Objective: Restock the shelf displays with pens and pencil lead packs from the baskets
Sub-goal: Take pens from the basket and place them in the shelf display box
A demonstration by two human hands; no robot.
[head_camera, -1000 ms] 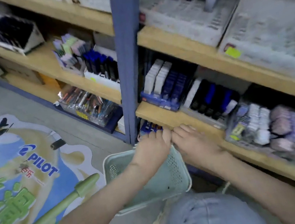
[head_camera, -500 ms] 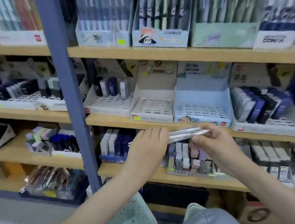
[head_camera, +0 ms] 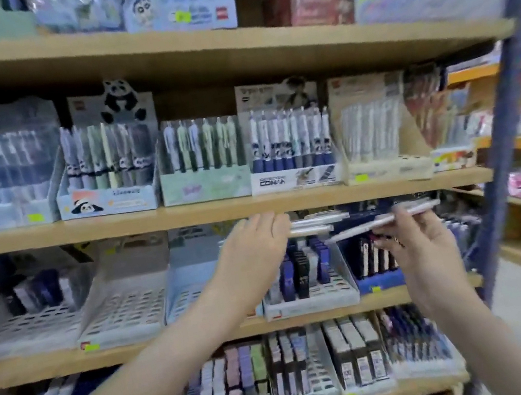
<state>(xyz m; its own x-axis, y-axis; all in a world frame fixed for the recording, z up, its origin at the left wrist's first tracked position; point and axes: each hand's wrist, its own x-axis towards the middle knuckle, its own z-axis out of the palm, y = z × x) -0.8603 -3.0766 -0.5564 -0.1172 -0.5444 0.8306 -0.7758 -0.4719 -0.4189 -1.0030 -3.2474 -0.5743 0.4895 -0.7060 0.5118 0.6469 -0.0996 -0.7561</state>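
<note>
**Head view.** A person is facing a wooden shelf unit, with both bare forearms reaching toward its middle level.

- **Left hand:** The left hand is turning its back to the camera and grasping a small bundle of white pens. The ends of the pens are sticking out to the right past its fingers. The grip itself is lying hidden behind the hand.
- **Right hand:** The right hand is pinching a single white pen between thumb and fingertips. It is holding the pen nearly level, the right end tilting slightly upward. The pen's left tip is lying just below the bundle's free ends.
- **Where the pens are:** Both the bundle and the single pen are hanging in the air in front of the middle level, just under the board above it.
- **Middle level:** A tray of dark blue and black lead packs is sitting directly behind the hands. Pale perforated display trays are standing to its left.
- **Level above:** Upright pens are filling a row of display boxes. These include a panda-printed box, a pale green box and a white box with dark lettering.
- **Level below:** Rows of small lead packs are standing in racks.
- **Right edge:** A blue steel upright is bounding the unit on the right.

Motion blur is softening most of the labels.
</note>
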